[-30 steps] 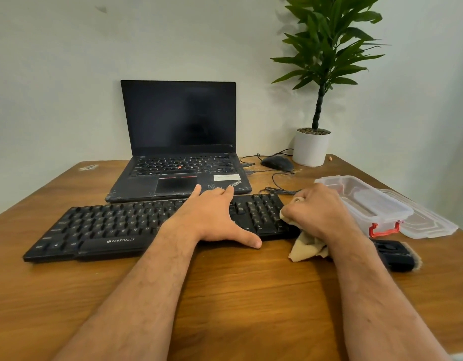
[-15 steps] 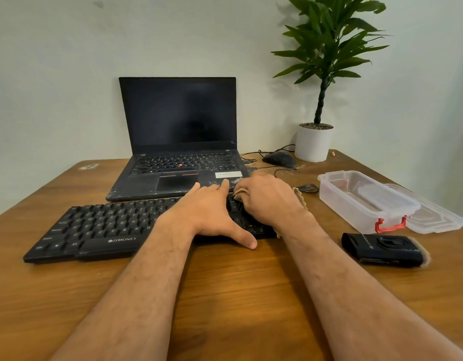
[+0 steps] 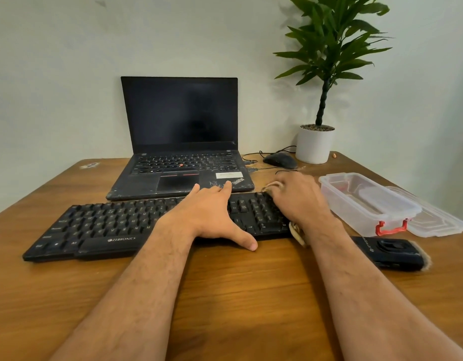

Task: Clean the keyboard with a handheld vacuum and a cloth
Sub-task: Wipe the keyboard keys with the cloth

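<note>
Here, in the head view, a black keyboard (image 3: 126, 225) lies across the near middle of a wooden table (image 3: 225, 295), its long side running left to right. The left hand (image 3: 209, 212) rests flat on the keyboard's middle right part, fingers straight and reaching toward its far edge, the thumb spread out over the near edge onto the wood. It grasps nothing. The right hand (image 3: 295, 199) sits over the keyboard's right end with its fingers curled round a beige cloth (image 3: 296, 234), pressing it onto the keys; only small parts of the cloth show, one at the fingertips and one hanging below the wrist at the keyboard's near right corner.

The black handheld vacuum (image 3: 389, 252) lies on the table just right of the right forearm, near the keyboard's right end, untouched, with a pale brush fringe at its right tip.

Behind the keyboard stands an open laptop (image 3: 179, 142) with a dark screen. To its right a black mouse (image 3: 280, 160) with its cable lies beside a potted plant (image 3: 326, 74) in a white pot. A clear plastic box (image 3: 365, 204) with a red clasp sits at the right, its lid (image 3: 438, 220) lying just beside it.
</note>
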